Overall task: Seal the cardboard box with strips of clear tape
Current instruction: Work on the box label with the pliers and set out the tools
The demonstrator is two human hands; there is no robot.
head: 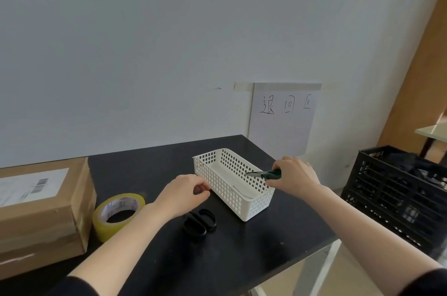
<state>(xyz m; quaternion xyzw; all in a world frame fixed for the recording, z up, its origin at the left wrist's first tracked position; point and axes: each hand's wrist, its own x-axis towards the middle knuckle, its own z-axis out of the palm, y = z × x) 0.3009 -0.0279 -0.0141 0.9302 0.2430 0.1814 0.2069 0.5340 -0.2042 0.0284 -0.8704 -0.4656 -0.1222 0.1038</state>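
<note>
Black table (266,247), right hand (294,178) gripping pliers (266,174) over the white basket (225,182), left hand (183,195) curled beside it, can't tell what it holds.

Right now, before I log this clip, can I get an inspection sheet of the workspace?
Surface: black table, pushed against a wall.
Job's things: cardboard box at left; tape roll lying flat beside it; black-handled scissors partly under the left hand.
Clutter: white basket.
Hands: left hand curled beside the basket, grip unclear; right hand holds green-handled pliers over the basket.
Cables: nothing seen.
Surroundings: handwritten paper sign on wall; black crate at right.
</note>
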